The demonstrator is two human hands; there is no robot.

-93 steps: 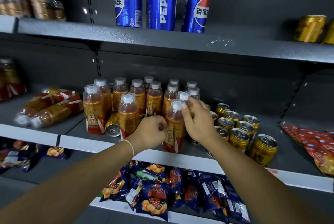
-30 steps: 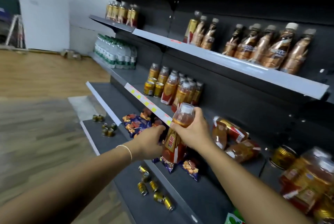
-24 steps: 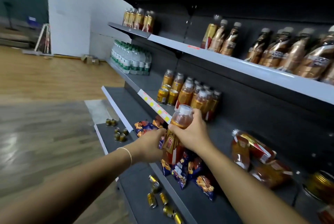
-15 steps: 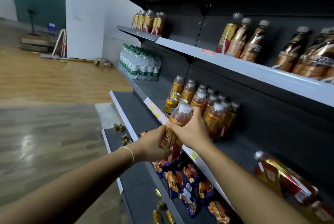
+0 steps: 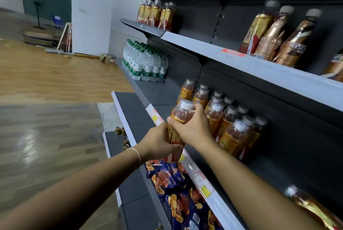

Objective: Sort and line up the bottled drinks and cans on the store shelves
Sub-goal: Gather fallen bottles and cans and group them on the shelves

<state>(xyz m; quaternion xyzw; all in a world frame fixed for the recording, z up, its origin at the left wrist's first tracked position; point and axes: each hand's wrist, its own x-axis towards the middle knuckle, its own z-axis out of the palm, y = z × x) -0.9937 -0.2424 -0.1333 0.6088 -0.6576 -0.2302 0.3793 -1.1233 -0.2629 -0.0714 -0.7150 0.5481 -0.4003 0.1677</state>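
Right, two hands on one amber bottle

I see the left hand [image 5: 159, 142] gripping the amber bottle [image 5: 181, 116] low on its label and the right hand [image 5: 193, 127] wrapped round its shoulder. The bottle is upright, over the middle shelf [image 5: 194, 172] front edge. Matching bottles [image 5: 232, 127] crowd just right of it. Water bottles [image 5: 146, 63] stand farther along, snack bags [image 5: 167, 174] below, loose cans [image 5: 120, 130] lowest.
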